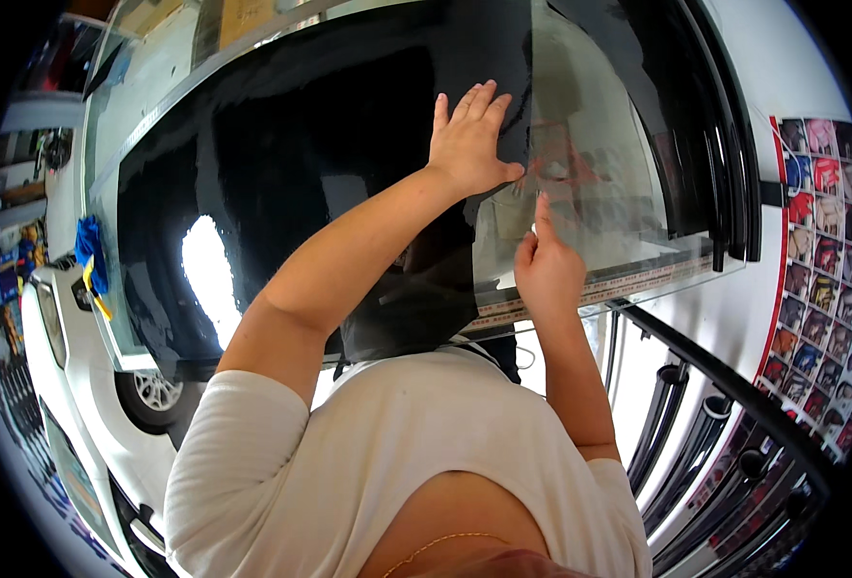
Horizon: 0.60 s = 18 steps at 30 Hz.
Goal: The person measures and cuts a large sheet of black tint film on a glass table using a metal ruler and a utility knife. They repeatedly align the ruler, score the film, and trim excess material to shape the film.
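A wide sheet of glossy black film (320,125) lies over a glass-topped table (580,144). My left hand (469,144) rests flat on the film with its fingers spread, close to the film's straight right edge. Just right of that edge, over the bare glass, is my right hand (553,275). Its index finger points forward along the glass, and the thumb and other fingers are curled in. A tiny pale bit shows between thumb and index finger; what it belongs to is too small to tell.
Dark film rolls (730,144) lie along the table's right end, and more rolls (672,385) stand in a rack below. Ruler strips (599,291) run under the near glass edge. A blue cloth (91,252) hangs at the left corner, by a white car (84,328).
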### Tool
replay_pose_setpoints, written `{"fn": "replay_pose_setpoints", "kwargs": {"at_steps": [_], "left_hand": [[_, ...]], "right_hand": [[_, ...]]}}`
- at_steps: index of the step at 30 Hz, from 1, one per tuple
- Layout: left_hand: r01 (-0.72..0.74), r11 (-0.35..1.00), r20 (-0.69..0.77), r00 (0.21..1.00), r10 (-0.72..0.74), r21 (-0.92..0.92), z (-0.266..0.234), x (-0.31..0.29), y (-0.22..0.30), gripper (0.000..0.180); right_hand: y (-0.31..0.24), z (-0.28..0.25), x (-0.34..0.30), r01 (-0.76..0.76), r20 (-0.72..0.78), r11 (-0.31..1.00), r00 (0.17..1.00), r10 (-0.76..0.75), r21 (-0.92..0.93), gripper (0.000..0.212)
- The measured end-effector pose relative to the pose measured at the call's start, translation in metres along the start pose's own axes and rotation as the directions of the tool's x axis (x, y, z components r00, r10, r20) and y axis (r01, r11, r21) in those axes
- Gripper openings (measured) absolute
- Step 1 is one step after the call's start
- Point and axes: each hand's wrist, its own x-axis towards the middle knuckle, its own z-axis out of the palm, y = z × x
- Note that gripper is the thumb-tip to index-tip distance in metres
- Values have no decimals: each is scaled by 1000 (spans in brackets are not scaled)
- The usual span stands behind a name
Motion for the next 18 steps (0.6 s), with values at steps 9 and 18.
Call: {"fn": "replay_pose_setpoints", "kwargs": {"at_steps": [9, 18], "left_hand": [[10, 995, 12, 1000, -11, 95, -5, 9, 3, 95], [-21, 993, 17, 1000, 19, 115, -10, 16, 6, 95]], "right_hand": [[-35, -5, 10, -52, 15, 998, 999, 51, 37, 68], [-47, 2, 15, -111, 13, 975, 994, 111, 193, 72]]}}
